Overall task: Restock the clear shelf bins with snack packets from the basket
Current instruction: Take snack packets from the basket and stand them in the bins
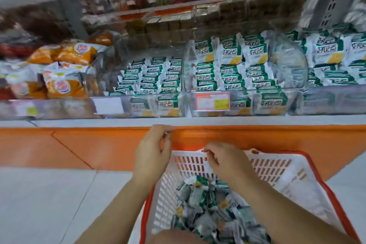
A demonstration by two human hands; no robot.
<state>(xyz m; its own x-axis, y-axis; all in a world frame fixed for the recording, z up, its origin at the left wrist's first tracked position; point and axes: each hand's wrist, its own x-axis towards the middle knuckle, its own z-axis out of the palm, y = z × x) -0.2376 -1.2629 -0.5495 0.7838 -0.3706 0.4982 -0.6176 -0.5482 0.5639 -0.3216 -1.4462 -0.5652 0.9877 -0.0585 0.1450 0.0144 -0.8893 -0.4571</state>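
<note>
- Fingers (166,134) curled on left hand (152,150) and right hand (225,161), mid-frame above basket (277,166); grip on anything impossible to tell through blur.
- Snack packets (208,202) heaped loose in basket, lower centre; clear shelf bins (138,103) across middle, already well stocked.
- Likely light, crinkly, slippery, crushable inside; best pinched by crimped end seal or flat across faces.

The bare left forearm (118,204) and bare right forearm (287,210) reach from the near edge toward the far side, converging slightly. The left hand (152,150) sits farther out, back upward, wrist straight, with bent fingers and the thumb and forefinger tips drawn close together. The right hand (225,161) is nearer and to the right, knuckles up, fingers curled leftward. The blur hides whether either hand pinches anything. The hands are near each other but apart.
</note>
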